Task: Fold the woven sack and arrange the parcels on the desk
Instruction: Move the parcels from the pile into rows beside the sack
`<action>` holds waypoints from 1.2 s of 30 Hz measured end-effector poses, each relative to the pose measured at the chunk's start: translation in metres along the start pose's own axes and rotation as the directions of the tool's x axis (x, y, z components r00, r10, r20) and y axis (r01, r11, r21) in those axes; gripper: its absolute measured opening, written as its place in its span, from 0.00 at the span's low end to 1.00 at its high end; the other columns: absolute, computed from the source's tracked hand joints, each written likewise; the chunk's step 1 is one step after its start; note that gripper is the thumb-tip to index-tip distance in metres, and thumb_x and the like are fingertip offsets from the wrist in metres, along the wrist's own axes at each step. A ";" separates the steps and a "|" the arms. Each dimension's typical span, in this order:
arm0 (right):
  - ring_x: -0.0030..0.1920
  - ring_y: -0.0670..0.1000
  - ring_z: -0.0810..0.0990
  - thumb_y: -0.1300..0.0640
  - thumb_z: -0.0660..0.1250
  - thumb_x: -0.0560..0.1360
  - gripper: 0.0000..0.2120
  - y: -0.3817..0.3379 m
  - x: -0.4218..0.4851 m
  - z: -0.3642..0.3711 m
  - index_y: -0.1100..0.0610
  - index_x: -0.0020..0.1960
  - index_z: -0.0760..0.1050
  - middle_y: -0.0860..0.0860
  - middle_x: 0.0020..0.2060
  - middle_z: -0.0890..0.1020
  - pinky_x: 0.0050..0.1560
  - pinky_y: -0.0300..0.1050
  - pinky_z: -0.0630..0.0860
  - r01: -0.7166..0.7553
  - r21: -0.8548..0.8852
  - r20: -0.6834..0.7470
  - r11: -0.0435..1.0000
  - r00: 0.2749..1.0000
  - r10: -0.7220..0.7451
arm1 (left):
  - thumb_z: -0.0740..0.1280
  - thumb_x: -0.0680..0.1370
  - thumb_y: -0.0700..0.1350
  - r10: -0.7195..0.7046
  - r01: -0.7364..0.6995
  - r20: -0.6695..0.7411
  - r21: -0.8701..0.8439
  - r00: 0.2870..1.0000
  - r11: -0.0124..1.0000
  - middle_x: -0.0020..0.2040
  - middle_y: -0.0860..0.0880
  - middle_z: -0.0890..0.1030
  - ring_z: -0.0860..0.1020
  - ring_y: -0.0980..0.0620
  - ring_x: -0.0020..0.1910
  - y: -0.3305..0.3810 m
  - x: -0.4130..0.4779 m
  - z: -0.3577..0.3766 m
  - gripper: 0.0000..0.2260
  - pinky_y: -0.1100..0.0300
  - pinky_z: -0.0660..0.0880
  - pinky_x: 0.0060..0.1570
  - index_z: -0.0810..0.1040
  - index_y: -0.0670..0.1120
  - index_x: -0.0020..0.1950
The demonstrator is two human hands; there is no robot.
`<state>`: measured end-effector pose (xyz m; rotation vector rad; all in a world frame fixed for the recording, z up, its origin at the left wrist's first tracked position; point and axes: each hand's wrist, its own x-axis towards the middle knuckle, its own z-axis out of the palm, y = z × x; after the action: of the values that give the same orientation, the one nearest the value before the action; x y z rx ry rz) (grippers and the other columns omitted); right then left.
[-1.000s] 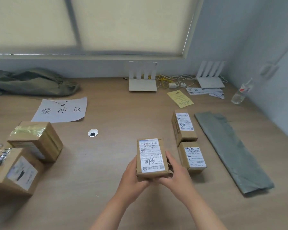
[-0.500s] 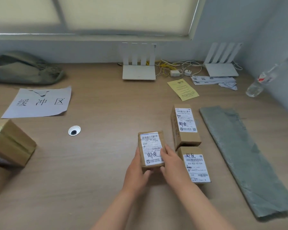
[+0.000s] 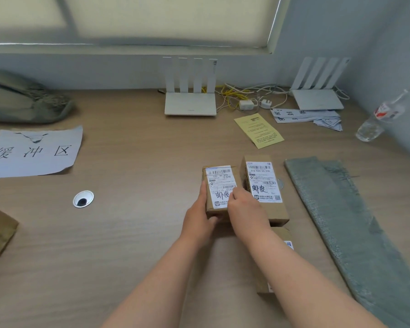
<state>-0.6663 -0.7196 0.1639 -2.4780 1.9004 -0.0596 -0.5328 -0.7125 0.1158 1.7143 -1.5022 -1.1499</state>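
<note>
Brown cardboard parcel point(image 3: 219, 188), white barcode label on top, clasped between left hand point(image 3: 197, 218) and right hand point(image 3: 245, 209).

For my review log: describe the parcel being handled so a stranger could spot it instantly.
Start at the long folded grey sack on the desk's right side. Left of it sit brown labelled parcels; the leftmost parcel is the one, gripped by the left hand and right hand.

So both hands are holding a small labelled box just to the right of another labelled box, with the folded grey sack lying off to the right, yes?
Not quite. In the head view, the left hand and right hand hold the small box just to the left of the other labelled box, not right. The folded grey sack does lie off to the right.
</note>
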 end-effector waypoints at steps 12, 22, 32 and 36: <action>0.66 0.57 0.70 0.69 0.61 0.76 0.17 -0.001 0.013 -0.003 0.63 0.64 0.73 0.58 0.62 0.72 0.60 0.46 0.74 -0.068 -0.030 0.139 0.997 0.988 0.072 | 0.73 0.71 0.39 0.071 -0.074 0.025 0.106 0.997 0.992 0.75 0.58 0.71 0.73 0.53 0.70 0.006 0.011 -0.006 0.50 0.67 0.67 0.56 0.45 0.60 0.82; 0.78 0.53 0.62 0.52 0.72 0.75 0.37 -0.088 -0.046 -0.039 0.57 0.79 0.61 0.53 0.77 0.66 0.77 0.46 0.59 -0.076 0.379 0.056 0.922 0.997 0.059 | 0.72 0.76 0.49 0.125 -0.122 -0.086 0.041 0.988 0.992 0.79 0.62 0.60 0.57 0.69 0.75 -0.004 -0.097 -0.109 0.37 0.80 0.53 0.66 0.57 0.55 0.81; 0.78 0.41 0.55 0.49 0.69 0.77 0.35 -0.305 -0.103 -0.057 0.42 0.79 0.58 0.41 0.79 0.60 0.72 0.31 0.52 0.065 0.670 0.095 0.740 0.981 -0.172 | 0.73 0.71 0.53 -0.085 0.059 -0.371 -0.081 0.925 0.995 0.74 0.68 0.67 0.64 0.69 0.73 -0.103 -0.255 -0.270 0.34 0.66 0.64 0.69 0.62 0.71 0.71; 0.78 0.41 0.57 0.48 0.69 0.76 0.36 -0.388 -0.108 -0.068 0.44 0.80 0.58 0.41 0.78 0.61 0.75 0.34 0.54 0.122 0.706 0.099 0.698 0.958 -0.268 | 0.75 0.70 0.53 -0.123 0.077 -0.471 -0.116 0.874 0.990 0.72 0.66 0.70 0.67 0.67 0.71 -0.129 -0.300 -0.333 0.33 0.65 0.65 0.68 0.65 0.69 0.70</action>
<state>-0.3226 -0.5141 0.2448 -2.0342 1.1975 -0.4337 -0.1773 -0.4320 0.2268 1.8562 -1.0482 -0.7497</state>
